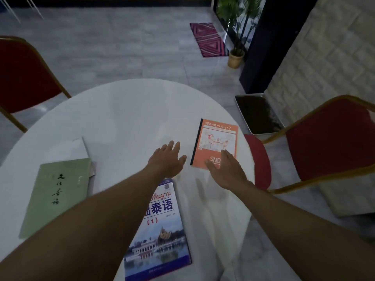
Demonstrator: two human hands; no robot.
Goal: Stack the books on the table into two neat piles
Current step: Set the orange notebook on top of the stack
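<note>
Nearest the camera lay the blue book [160, 230], flat at the near rim of the white table [125, 110], partly under the left forearm. Green book [58, 193] sat off to the left, overlapping a white book [85, 149] behind it. Orange book [216, 142] lay alone toward the right edge, well apart from the others. Nothing stacked yet.

Left hand [167, 159] was open, fingers spread, hovering just beside the orange book's spine, holding nothing. Right hand [225, 169] was also open, palm down over the book's near corner; could not tell if it pressed or only hovered.

Judgement: pickup of the orange book was the step in hand. A thin, flat cover gives little to pinch. Better to slide it toward the body, lift an edge with the right fingers, and support the spine side with the left. Red chair [328, 134] stood close by that edge; a careless push could send the book off.
</note>
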